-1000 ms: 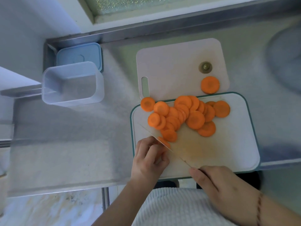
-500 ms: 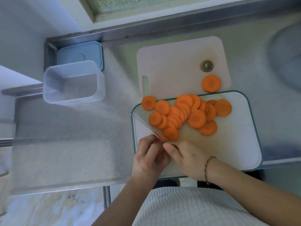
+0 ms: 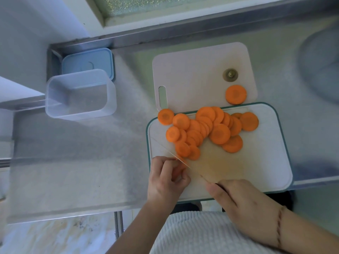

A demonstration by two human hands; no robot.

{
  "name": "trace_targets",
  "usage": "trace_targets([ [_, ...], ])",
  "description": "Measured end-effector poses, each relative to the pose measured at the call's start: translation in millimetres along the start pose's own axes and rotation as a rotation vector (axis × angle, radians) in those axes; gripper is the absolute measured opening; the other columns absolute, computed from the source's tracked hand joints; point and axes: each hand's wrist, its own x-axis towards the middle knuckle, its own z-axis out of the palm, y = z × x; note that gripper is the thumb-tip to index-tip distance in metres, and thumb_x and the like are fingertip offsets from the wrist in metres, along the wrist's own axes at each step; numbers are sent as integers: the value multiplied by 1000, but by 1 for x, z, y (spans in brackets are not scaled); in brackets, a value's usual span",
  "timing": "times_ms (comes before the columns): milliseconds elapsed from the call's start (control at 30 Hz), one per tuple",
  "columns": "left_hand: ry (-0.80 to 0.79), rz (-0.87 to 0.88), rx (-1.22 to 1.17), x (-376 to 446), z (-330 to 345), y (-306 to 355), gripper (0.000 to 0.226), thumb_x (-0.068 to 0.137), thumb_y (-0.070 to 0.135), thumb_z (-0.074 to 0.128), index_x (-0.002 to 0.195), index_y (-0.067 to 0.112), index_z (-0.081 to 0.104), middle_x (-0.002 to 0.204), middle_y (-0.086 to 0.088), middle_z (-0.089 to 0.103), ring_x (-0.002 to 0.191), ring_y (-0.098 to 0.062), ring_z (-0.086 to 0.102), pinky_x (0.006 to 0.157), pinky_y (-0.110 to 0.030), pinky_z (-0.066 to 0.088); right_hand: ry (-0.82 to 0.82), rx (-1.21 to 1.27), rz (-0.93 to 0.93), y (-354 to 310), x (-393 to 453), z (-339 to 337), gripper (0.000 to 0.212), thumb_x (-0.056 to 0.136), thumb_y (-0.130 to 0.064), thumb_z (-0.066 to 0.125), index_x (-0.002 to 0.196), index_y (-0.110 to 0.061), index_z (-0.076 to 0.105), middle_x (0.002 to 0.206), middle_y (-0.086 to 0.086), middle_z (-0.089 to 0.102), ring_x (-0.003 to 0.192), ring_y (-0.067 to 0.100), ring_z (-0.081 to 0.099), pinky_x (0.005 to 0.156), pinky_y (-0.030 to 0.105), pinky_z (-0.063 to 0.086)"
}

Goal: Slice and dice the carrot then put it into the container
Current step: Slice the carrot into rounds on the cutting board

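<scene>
Two hands work at the near-left corner of the green-rimmed cutting board (image 3: 278, 162).
Left hand (image 3: 165, 178) pinches a small carrot piece (image 3: 180, 159); right hand (image 3: 244, 200) grips one knife (image 3: 183, 163). About twenty carrot slices (image 3: 207, 129) lie on this board, one slice (image 3: 235, 94) on the white board (image 3: 192, 74) behind it. One clear container (image 3: 80, 94) stands far left of it, on the surface (image 3: 73, 171).

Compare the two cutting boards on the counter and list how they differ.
The white rounded plastic cutting board with the teal rim lies nearer the person and overlaps the plain pale cutting board with the handle slot. The teal-rimmed one carries the heap of orange carrot slices; the plain one bears a single slice. Both lie flat on the steel counter.
</scene>
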Motion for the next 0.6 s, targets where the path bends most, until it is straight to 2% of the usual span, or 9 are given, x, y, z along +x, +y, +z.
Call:
trace_targets([
  [200,-15,-21,-3,0,0,0,31,69,6,74,89,17,54,91,2,47,70,-16,52,63,-13,43,-22,-6,58,5,-6,-1,86,68,-93,6,62,-19,49,60,3,57,62,14,54,64,32,45],
  [300,-17,-9,8,-1,2,-1,41,63,-2,80,87,16,52,85,-3,50,70,-15,50,63,-11,42,-48,-5,77,4,-2,3,86,70,-91,5,63,-18,49,59,2,56,62,14,54,65,33,45],
  [467,-24,10,-1,-1,1,0,47,62,-1,87,90,17,54,86,-4,53,76,-13,50,66,-10,44,-109,27,122,-5,31,14,71,79,-78,15,60,-16,44,51,-3,44,50,11,43,56,29,41],
  [600,-28,43,-48,2,-2,6,30,78,15,82,93,15,55,98,-2,53,82,-14,54,69,-18,51,-109,78,-5,-7,69,31,83,82,-83,12,83,-16,62,69,3,67,64,17,64,66,42,54],
])
